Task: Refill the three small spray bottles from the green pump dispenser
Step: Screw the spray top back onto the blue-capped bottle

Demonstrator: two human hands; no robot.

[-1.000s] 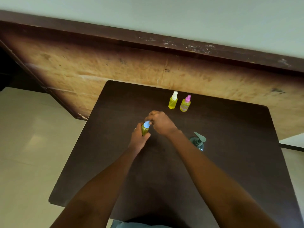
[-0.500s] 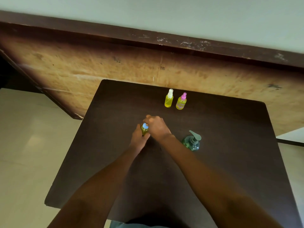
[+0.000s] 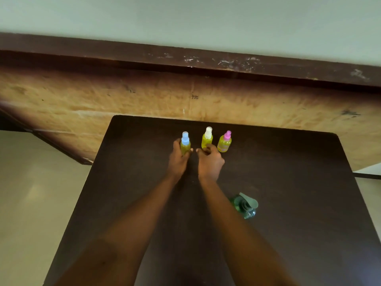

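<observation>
The left hand's (image 3: pixel 178 159) fingers grasp the blue-capped spray bottle (image 3: pixel 185 145), upright at the far side of the bench (image 3: pixel 299 182), left of the white-capped spray bottle (image 3: pixel 207 139) and the pink-capped spray bottle (image 3: pixel 224 143). The right hand (image 3: pixel 208 162) is loosely curled and empty. The green pump dispenser (image 3: pixel 245 206) stands nearer, to the right.

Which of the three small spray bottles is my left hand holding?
The blue-capped bottle, leftmost in the row: the left hand grips its body. The white-capped bottle and pink-capped bottle stand to its right.
</observation>
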